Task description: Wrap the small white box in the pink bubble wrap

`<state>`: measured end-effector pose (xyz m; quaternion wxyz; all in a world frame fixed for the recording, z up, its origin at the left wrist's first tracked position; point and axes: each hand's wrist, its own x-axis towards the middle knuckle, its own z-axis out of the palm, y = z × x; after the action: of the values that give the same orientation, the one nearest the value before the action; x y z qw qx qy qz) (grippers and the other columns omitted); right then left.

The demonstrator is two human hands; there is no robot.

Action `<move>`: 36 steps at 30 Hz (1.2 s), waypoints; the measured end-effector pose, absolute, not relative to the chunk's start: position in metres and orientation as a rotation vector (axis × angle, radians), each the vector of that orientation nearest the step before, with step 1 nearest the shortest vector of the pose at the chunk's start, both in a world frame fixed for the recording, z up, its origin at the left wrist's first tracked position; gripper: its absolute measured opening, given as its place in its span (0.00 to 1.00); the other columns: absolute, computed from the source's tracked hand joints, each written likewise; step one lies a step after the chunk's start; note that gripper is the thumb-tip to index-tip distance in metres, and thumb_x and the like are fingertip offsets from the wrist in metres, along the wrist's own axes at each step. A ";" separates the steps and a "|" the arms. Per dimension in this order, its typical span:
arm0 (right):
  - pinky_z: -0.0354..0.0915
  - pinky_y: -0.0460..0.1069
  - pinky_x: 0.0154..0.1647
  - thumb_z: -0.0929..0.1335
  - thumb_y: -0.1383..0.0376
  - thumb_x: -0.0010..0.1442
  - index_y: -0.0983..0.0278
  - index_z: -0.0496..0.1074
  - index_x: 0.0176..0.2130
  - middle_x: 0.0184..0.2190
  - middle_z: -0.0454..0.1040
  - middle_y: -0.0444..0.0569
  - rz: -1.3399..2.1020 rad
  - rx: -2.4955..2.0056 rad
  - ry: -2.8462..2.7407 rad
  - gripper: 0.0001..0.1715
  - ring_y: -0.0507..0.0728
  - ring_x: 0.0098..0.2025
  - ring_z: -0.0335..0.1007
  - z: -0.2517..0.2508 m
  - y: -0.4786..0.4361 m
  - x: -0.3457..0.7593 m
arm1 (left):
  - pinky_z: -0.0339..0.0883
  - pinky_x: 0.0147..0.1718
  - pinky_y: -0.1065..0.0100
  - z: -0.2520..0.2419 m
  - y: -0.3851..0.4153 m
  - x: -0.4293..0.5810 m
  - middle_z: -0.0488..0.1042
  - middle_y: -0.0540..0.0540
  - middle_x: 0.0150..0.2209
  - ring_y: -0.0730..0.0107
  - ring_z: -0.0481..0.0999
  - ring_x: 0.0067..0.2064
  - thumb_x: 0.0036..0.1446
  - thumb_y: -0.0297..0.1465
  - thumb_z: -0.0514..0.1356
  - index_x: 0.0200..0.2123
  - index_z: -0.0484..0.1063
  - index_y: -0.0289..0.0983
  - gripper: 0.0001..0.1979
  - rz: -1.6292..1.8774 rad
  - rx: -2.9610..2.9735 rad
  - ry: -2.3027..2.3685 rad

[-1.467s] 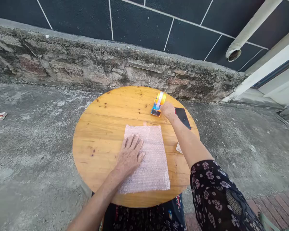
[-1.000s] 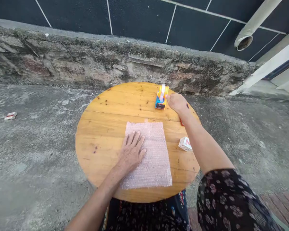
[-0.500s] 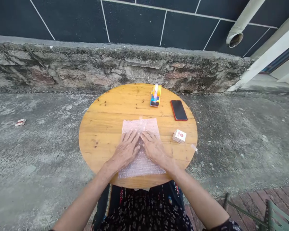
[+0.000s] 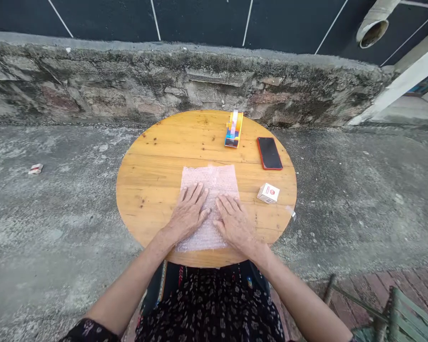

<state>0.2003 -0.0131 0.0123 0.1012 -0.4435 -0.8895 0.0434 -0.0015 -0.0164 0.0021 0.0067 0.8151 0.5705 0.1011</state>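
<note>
A sheet of pinkish bubble wrap (image 4: 210, 183) lies flat on the round wooden table (image 4: 150, 175), near its front edge. My left hand (image 4: 190, 211) rests palm down on the left part of the sheet, fingers stretched out. On the right part lies my right hand (image 4: 235, 223), flat as well, its fingers pointing forward and slightly left. Both hands are open and hold nothing; a strip of the wrap shows between them. A small white box (image 4: 268, 193) with red print sits to the right of my right hand.
Toward the back of the table stands a yellow and blue tape dispenser (image 4: 234, 129). A phone (image 4: 269, 153) with a red edge lies at the right. A bit of clear tape (image 4: 291, 212) sticks to the right rim. Behind is a stone wall base (image 4: 128, 85); a chair (image 4: 388, 308) is lower right.
My right hand has slid to the right across the bubble wrap, widening the gap between my hands. My left hand stays nearly in place. The camera view has tilted down slightly.
</note>
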 end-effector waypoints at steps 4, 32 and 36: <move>0.46 0.60 0.67 0.61 0.58 0.66 0.71 0.60 0.62 0.64 0.59 0.57 0.127 -1.416 -2.589 0.31 0.64 0.66 0.52 0.014 -0.020 0.214 | 0.42 0.66 0.48 0.003 -0.017 -0.001 0.50 0.37 0.68 0.52 0.47 0.69 0.65 0.40 0.49 0.64 0.56 0.32 0.29 0.328 2.541 1.772; 0.59 0.56 0.58 0.59 0.62 0.66 0.63 0.74 0.46 0.49 0.75 0.53 -0.026 -1.486 -1.955 0.17 0.60 0.54 0.67 0.081 0.043 0.281 | 0.52 0.62 0.43 -0.005 -0.040 -0.032 0.48 0.34 0.68 0.49 0.45 0.70 0.66 0.39 0.47 0.67 0.47 0.36 0.30 0.660 2.298 1.966; 0.63 0.58 0.51 0.65 0.57 0.60 0.67 0.71 0.50 0.48 0.74 0.58 -0.033 -1.844 -1.931 0.22 0.65 0.51 0.69 0.075 0.109 0.324 | 0.53 0.62 0.43 -0.012 -0.063 -0.028 0.46 0.34 0.69 0.48 0.45 0.69 0.65 0.38 0.49 0.68 0.42 0.39 0.31 0.736 2.236 2.005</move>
<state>0.3239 0.1093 0.0754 0.2335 -0.6714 -0.7033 -0.0120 -0.0275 -0.0629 -0.0116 0.0248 0.7230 0.6481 0.2378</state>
